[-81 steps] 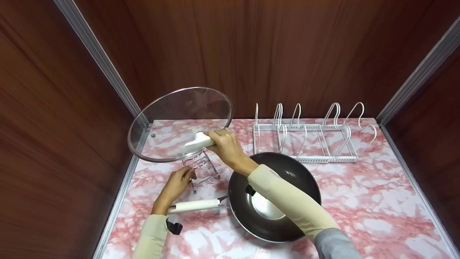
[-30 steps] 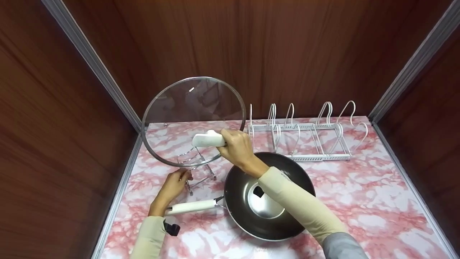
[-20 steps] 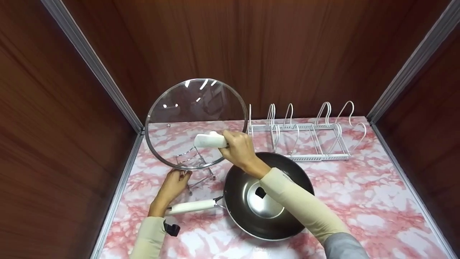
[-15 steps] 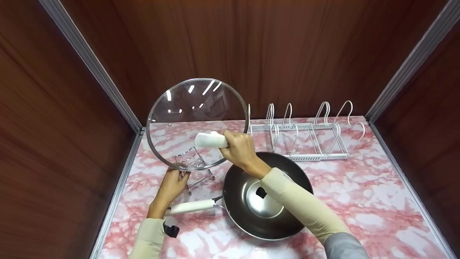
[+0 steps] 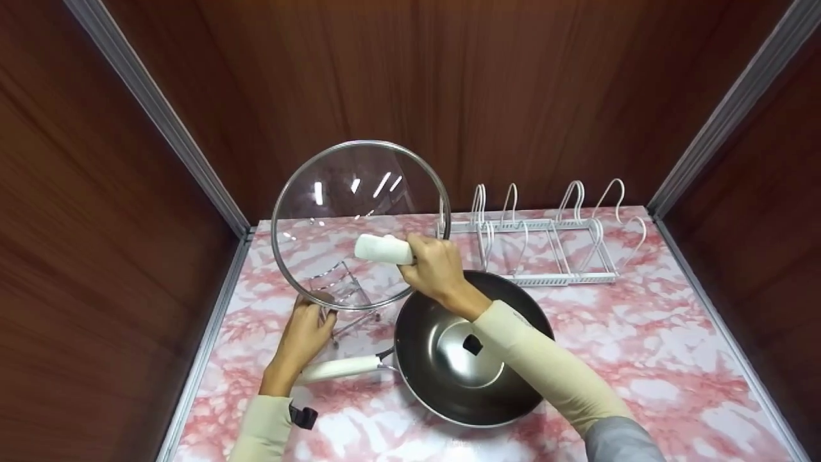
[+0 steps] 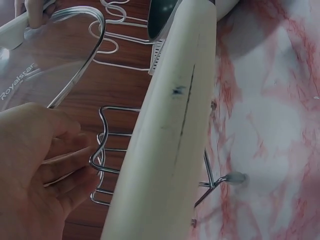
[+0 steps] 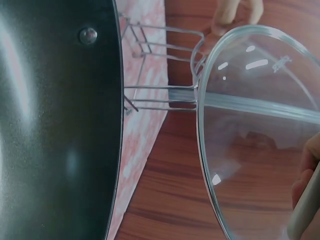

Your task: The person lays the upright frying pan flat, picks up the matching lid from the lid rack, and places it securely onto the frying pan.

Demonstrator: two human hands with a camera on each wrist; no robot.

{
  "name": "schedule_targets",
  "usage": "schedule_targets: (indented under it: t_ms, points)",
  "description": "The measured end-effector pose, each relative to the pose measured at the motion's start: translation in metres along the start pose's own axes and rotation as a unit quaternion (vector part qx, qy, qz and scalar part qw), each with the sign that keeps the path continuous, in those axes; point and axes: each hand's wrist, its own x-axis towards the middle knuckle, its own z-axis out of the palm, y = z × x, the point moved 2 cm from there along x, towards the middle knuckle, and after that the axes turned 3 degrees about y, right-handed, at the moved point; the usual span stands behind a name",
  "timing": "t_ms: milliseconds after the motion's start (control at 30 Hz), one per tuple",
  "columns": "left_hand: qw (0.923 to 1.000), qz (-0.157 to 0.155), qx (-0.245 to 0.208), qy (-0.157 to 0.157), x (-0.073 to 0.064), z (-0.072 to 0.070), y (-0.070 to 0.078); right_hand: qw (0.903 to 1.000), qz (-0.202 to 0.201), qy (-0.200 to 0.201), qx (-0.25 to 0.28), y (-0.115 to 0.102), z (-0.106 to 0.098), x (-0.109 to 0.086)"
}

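My right hand (image 5: 435, 266) grips the white handle (image 5: 383, 249) of a round glass lid (image 5: 333, 199). The lid is tilted up on edge, its clear glass turned toward the head camera. Its lower rim overlaps a small chrome wire rack (image 6: 102, 135) in the head view; whether they touch I cannot tell. My left hand (image 5: 303, 330) holds the left end of that rack with bent fingers, partly hidden behind the lid. In front of the rack, a dark wok (image 5: 420, 372) lies with its white handle (image 5: 343, 368) pointing left, beneath my left wrist.
An expandable white rack (image 5: 545, 281) with several curved dividers stands at the back right. Brown wood-look panels (image 5: 397, 77) close in the back and sides. The tabletop (image 5: 648, 359) has a pink-and-white marbled surface.
The lid has swung from a flatter tilt to more upright and shifted right, with my right hand on its handle. My left hand stays at the chrome rack. The wok keeps its place.
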Motion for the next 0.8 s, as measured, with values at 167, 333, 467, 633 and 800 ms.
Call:
schedule_targets:
  t_ms: [167,333,467,633,800]
  points:
    - [0.9998,0.016,-0.003,0.011,-0.001,0.0,0.004,1.0,0.006,0.004,-0.006,0.001,-0.005,-0.001]
    - [0.9992,0.033,-0.001,0.022,-0.003,0.001,0.007,0.9998,0.014,0.003,-0.015,0.003,-0.01,-0.003]
    - [0.9983,0.048,0.005,0.032,-0.005,0.002,0.009,0.9997,0.015,0.0,-0.02,0.004,-0.013,-0.004]
    - [0.9979,0.057,-0.002,0.032,-0.008,0.002,0.012,0.9996,0.018,-0.011,-0.02,0.005,-0.016,-0.006]
    - [0.9985,0.049,0.009,0.021,-0.014,0.001,0.016,0.9994,0.016,-0.02,-0.025,0.006,-0.019,-0.007]
